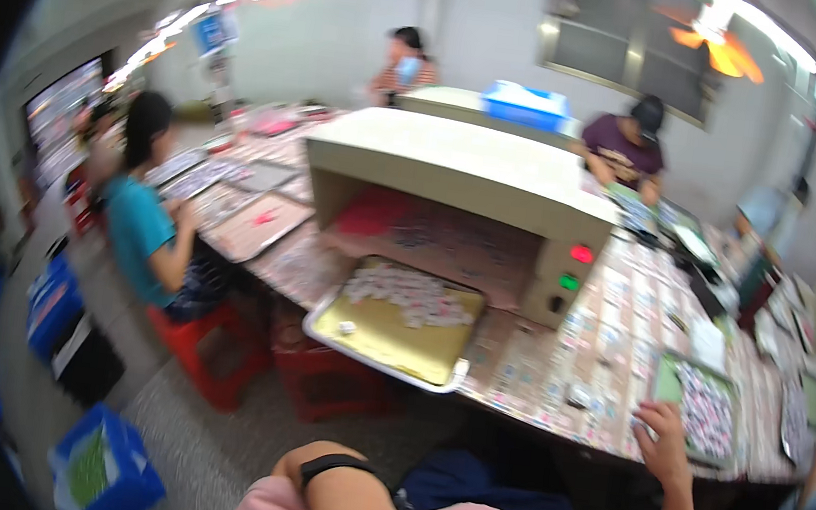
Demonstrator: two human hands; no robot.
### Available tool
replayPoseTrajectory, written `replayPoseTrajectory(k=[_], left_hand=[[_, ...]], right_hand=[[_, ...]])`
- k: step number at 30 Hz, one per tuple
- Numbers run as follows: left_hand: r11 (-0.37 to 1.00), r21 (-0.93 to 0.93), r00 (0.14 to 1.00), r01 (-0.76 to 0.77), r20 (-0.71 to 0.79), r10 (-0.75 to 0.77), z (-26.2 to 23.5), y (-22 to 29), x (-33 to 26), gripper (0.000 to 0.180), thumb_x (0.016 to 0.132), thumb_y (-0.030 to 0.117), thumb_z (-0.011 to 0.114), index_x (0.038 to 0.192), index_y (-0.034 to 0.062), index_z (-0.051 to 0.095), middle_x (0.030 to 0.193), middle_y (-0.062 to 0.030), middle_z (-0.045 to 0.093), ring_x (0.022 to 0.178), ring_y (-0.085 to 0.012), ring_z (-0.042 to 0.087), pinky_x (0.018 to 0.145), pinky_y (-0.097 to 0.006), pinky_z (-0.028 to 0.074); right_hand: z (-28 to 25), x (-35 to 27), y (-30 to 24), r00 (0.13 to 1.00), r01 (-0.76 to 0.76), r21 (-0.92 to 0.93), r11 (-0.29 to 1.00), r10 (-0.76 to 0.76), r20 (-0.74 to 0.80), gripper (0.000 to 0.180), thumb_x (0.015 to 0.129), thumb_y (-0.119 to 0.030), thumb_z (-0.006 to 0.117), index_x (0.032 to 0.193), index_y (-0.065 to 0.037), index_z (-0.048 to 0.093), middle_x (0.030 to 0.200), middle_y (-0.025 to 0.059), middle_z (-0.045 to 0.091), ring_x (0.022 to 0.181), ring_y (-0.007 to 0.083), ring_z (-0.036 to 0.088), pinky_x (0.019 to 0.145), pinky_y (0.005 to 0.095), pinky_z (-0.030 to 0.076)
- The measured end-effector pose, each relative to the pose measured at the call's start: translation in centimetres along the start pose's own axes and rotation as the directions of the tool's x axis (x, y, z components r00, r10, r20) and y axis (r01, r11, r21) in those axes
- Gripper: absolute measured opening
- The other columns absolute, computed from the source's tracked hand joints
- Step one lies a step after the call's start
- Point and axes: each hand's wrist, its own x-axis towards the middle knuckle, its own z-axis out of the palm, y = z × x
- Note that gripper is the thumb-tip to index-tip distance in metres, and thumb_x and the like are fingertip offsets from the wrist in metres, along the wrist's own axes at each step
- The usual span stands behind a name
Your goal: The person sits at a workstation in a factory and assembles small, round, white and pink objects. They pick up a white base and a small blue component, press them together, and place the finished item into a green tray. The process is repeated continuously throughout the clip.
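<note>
My right hand hovers at the near table edge, beside the left side of a green tray of small white and purple pieces. Its fingers are bent and apart, and I see nothing between them. My left arm, with a dark band around it, is bent in front of my body at the bottom; the left hand itself is out of sight. Ahead lies a yellow-bottomed tray with a pale rim, holding several white pieces mostly toward its far side. It sits at the opening of a beige box-shaped machine.
Red and green buttons mark the machine's right front. A person in teal sits left on a red stool; another in a dark shirt works beyond. Blue bins stand on the floor. The table edge curves ahead.
</note>
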Motion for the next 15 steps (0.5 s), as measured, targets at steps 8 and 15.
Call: replayPoseTrajectory(k=[8,15], left_hand=[[0.974,-0.075,0.971,0.213,-0.098,-0.22,1.5,-4.6,0.2,0.013,0.089,0.003,0.055,0.082,-0.0029,0.064,0.063,-0.0128,0.051,0.042,-0.0131,0.044,0.037,-0.022,0.033],[0.998,0.003,0.995,-0.065,-0.075,0.065,3.7,-6.2,0.8,0.01,0.087,0.003,0.058,0.085,-0.0022,0.067,0.064,-0.0126,0.051,0.043,-0.0144,0.045,0.038,-0.025,0.034]], right_hand=[[-0.3,-2.1,-0.6,1.0,-0.016,0.083,0.996,0.018,-0.026,0.015,0.076,-0.007,0.066,0.09,-0.003,0.066,0.098,0.0114,0.063,0.095,0.0311,0.055,0.084,0.0402,0.043],[-0.2,-6.6,-1.2,0.997,-0.059,0.165,0.985,0.067,-0.048,0.016,0.074,-0.003,0.067,0.09,-0.002,0.066,0.095,0.0131,0.063,0.094,0.0312,0.057,0.083,0.0385,0.045]])
